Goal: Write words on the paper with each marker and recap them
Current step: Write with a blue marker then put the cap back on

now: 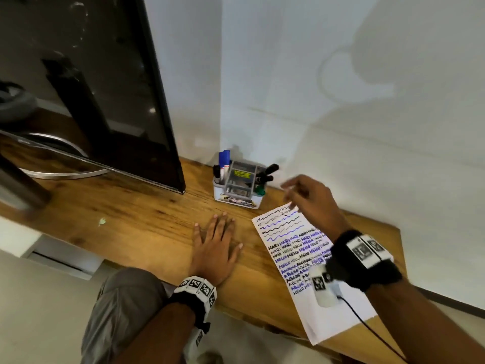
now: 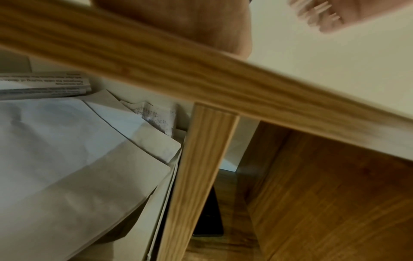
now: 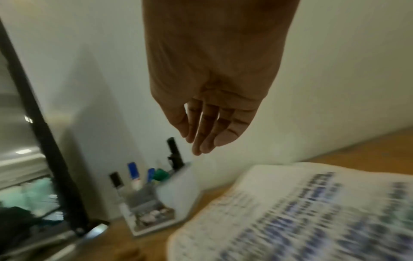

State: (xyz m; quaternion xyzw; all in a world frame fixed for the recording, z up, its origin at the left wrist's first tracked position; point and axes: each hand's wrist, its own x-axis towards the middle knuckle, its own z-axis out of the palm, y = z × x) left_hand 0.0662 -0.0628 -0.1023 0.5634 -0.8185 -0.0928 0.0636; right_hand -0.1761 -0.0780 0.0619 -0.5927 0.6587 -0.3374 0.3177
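With the paper [image 1: 294, 248] under the right hand [image 1: 312, 203] already crowded with black and blue words, that hand hangs loose-fingered and empty just short of the markers [image 1: 265, 177], the left hand [image 1: 215, 248] flat on the counter [image 1: 136, 216], so little writing seems left.

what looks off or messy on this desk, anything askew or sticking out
The paper lies at a slant, and its near corner hangs past the front edge of the desk. A small pale scrap sits loose on the wood left of the left hand. Nothing looks spilled or damaged.
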